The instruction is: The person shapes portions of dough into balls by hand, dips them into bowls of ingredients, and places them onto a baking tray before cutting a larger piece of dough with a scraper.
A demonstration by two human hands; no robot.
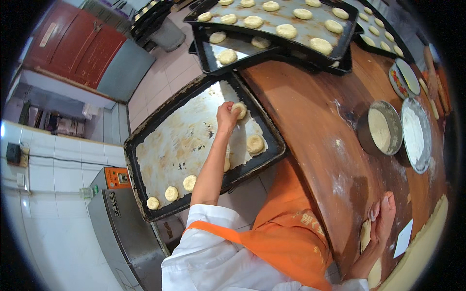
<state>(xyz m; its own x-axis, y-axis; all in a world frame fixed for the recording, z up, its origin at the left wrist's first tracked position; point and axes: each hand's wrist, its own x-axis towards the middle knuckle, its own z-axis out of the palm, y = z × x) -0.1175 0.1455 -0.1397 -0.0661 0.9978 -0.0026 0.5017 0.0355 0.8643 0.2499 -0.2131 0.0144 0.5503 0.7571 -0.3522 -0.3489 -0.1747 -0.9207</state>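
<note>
My left hand [227, 117] pinches a flattened round of dough [239, 110] over the lined black baking tray [251, 95]. Another dough round [255, 144] lies nearby, towards the tray's corner. Several more sit along the tray's lower edge, such as this dough piece [172, 193]; one is partly hidden by my left forearm. My right hand [383, 216] is loosely curled with a gap between thumb and fingers, above the wooden worktop [327, 160]. Beside and beneath it lies a strip of dough [365, 234], partly covered by the hand and wrist.
Stacked trays of dough rounds [267, 20] stand at the top. On the worktop are a metal pot [380, 127], a basin of white powder [415, 136], a floral enamel bowl [397, 80], a flat white scraper [403, 239] and a large dough mass [422, 243]. Another person's arm [431, 72] is at far right.
</note>
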